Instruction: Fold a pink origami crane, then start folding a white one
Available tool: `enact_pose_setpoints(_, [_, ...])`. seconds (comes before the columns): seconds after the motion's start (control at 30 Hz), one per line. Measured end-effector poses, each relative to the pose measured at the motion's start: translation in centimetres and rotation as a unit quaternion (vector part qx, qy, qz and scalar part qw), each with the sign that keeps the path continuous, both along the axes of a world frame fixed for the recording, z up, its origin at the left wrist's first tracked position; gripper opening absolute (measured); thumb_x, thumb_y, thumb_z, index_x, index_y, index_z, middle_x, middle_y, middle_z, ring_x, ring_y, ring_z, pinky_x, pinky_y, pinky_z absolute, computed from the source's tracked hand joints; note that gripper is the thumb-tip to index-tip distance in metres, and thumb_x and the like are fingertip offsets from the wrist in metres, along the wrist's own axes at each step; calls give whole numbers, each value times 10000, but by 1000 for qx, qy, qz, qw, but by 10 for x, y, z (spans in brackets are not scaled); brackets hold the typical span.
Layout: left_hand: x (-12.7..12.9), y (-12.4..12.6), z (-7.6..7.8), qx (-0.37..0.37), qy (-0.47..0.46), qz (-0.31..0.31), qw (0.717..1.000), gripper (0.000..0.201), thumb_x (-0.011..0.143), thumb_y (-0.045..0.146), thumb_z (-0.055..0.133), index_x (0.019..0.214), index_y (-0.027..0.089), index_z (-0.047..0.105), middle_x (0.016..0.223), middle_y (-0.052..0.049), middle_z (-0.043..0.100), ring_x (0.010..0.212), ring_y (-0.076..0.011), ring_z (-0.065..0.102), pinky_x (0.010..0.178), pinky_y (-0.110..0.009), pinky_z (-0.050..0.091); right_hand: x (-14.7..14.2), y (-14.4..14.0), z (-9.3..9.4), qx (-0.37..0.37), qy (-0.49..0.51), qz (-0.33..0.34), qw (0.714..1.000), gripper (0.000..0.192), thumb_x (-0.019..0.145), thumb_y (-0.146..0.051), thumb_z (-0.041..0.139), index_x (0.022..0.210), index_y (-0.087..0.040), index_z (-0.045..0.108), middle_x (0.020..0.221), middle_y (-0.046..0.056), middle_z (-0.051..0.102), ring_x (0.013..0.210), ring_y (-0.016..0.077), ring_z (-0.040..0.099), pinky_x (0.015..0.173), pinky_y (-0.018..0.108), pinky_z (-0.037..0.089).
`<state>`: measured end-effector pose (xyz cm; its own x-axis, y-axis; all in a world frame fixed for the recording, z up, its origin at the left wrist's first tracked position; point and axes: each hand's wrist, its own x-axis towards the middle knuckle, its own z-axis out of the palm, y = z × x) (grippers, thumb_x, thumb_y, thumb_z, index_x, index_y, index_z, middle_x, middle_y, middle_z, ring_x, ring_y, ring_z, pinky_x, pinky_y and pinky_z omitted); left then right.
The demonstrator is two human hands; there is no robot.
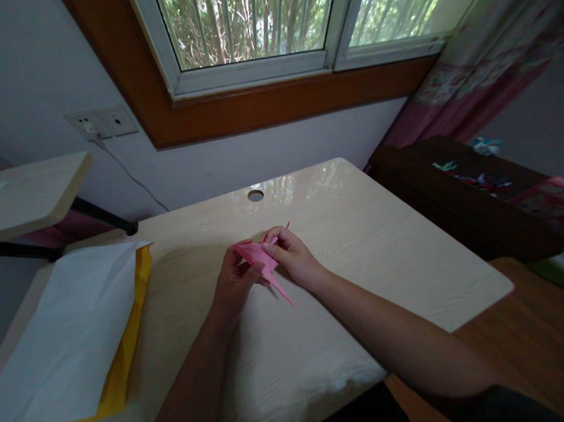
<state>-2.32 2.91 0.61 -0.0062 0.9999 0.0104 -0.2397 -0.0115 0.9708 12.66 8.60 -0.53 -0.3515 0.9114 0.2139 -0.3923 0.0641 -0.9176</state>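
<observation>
Left hand [233, 281] and right hand [297, 256] pinching pink pointed folded-paper piece [256, 254] over pale wood-grain rectangular counter [370, 244]. Risks: uneven pull may tear folds; excess thumb pressure may crush slender tip.

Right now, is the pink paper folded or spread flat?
Folded. The pink paper, between the left hand and right hand, has narrow pointed parts.

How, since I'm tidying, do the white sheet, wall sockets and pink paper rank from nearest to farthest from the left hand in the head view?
1. Pink paper, held by the left hand.
2. White sheet, on the left of the desk.
3. Wall sockets, beyond the desk.
</observation>
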Motion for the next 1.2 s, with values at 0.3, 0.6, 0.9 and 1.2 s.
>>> enact_pose_setpoints(0.3, [2, -2, 3, -9, -2, -5, 1000, 559, 765, 397, 817, 1210, 217, 531, 1076, -47, 644, 781, -163, 705, 545, -248, 624, 0, -3, 2, 25, -53, -16, 998, 266, 871, -441, 725, 912, -220, 582, 918, 13, 641, 806, 153, 582, 701, 285, 448])
enact_pose_setpoints(0.6, [0, 3, -3, -27, 39, 13, 999, 538, 790, 480, 774, 1183, 169, 580, 977, -69, 701, 714, -180, 714, 530, -286, 626, 0, -7, 4, 39, -122, -53, 990, 240, 890, -431, 698, 925, -222, 586, 809, -2, 603, 648, 136, 532, 564, 266, 416])
enact_pose_setpoints(0.9, [-4, 6, -10, -45, 52, 75, 995, 435, 757, 485, 804, 998, 133, 718, 883, -69, 755, 787, -202, 726, 745, -345, 624, -2, -7, 2, 47, -99, -99, 989, 410, 819, -358, 776, 1121, -267, 515, 1011, 16, 622, 790, 143, 577, 661, 277, 468])
enact_pose_setpoints(1.2, [-10, 7, -6, -52, 83, 166, 981, 387, 771, 472, 789, 954, 135, 737, 868, -54, 763, 749, -189, 717, 727, -309, 588, -6, -6, -3, 17, -58, -84, 995, 467, 780, -360, 803, 1041, -283, 424, 833, -60, 560, 659, 106, 533, 607, 248, 436])
